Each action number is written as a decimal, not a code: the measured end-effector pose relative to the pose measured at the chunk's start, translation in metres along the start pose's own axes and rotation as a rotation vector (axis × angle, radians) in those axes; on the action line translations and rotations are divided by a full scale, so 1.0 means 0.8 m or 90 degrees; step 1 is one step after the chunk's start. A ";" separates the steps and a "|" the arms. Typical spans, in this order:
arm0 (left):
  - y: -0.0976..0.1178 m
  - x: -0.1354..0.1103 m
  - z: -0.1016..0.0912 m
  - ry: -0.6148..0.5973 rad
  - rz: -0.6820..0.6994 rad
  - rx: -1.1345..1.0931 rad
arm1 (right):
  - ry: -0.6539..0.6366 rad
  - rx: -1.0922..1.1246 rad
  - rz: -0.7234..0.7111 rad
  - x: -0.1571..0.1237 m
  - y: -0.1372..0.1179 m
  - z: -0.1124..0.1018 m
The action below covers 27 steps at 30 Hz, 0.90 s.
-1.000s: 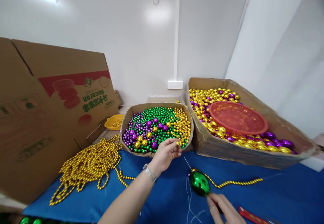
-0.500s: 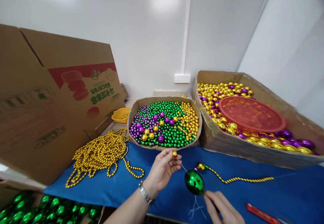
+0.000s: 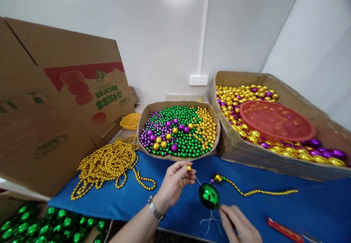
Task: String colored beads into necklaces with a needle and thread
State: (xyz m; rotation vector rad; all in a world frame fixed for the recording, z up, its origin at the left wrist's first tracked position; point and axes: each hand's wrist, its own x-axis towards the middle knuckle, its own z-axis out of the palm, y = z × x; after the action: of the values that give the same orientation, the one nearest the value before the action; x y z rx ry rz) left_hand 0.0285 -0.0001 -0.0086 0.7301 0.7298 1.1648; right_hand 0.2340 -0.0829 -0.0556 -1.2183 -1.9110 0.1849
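Note:
My left hand (image 3: 173,185), with a metal watch on its wrist, pinches a small gold bead (image 3: 189,168) between thumb and finger. A thin thread (image 3: 197,180) runs from that bead to a big shiny green bead (image 3: 208,196). The lower right end of the green bead is gripped by the fingertips of my right hand (image 3: 239,224). Loose thread ends (image 3: 210,221) dangle below it. Just beyond lies a strung gold bead strand (image 3: 255,192), with a larger gold bead (image 3: 218,178) and a small purple one at its left end.
A carton of small green, purple and gold beads (image 3: 178,133) stands behind my hands. To its right is a bigger box (image 3: 263,159) with a red basket (image 3: 276,122). Gold bead strands (image 3: 109,162) are heaped left. A red-handled tool (image 3: 283,230) lies on the blue cloth (image 3: 178,217).
The view has tilted down slightly. My right hand and the green bead have shifted a little left and up; both hands keep their hold.

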 end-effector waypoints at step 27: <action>0.006 -0.010 0.036 -0.088 0.252 0.572 | -0.074 0.120 0.130 0.034 0.009 0.013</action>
State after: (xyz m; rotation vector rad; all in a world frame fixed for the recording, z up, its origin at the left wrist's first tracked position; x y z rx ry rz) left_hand 0.0476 -0.0099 0.0123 1.7509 1.0240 1.0934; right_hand 0.2270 -0.0545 -0.0505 -1.2964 -1.8181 0.5419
